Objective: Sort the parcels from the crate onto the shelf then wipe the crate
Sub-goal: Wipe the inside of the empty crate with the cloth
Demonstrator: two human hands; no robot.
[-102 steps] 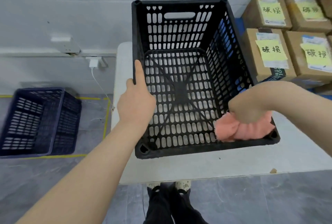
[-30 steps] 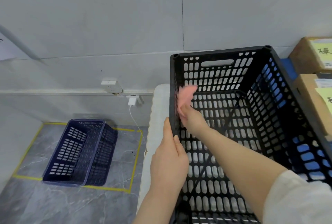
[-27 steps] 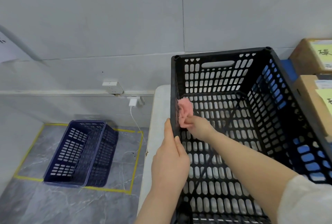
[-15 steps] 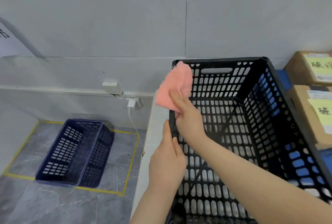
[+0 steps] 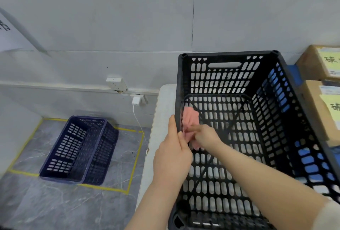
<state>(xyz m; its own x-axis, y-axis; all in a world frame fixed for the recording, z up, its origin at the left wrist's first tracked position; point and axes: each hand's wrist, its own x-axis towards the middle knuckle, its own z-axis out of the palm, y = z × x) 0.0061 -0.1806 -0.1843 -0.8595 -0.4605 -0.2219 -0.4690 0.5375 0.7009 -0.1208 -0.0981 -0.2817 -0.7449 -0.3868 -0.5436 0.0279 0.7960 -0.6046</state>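
Note:
A black slotted crate (image 5: 226, 55) stands on a white table (image 5: 161, 110) and holds no parcels. My left hand (image 5: 173, 156) grips the crate's left rim, thumb up along the outside. My right hand (image 5: 206, 136) reaches inside and holds a pink cloth (image 5: 190, 119), which it presses against the inner face of the left wall, about halfway down. Brown cardboard parcels (image 5: 323, 64) with yellow labels are stacked at the right edge of the view, beside the crate.
A dark blue crate (image 5: 79, 148) sits on the grey floor to the left, inside a square of yellow tape (image 5: 136, 158). A wall socket (image 5: 116, 83) and a white charger with its cable (image 5: 137, 100) hang behind the table's left end.
Half a second ago my right hand held the cloth up at the crate's top left corner; it has come down inside against the left wall. My left hand has kept its grip.

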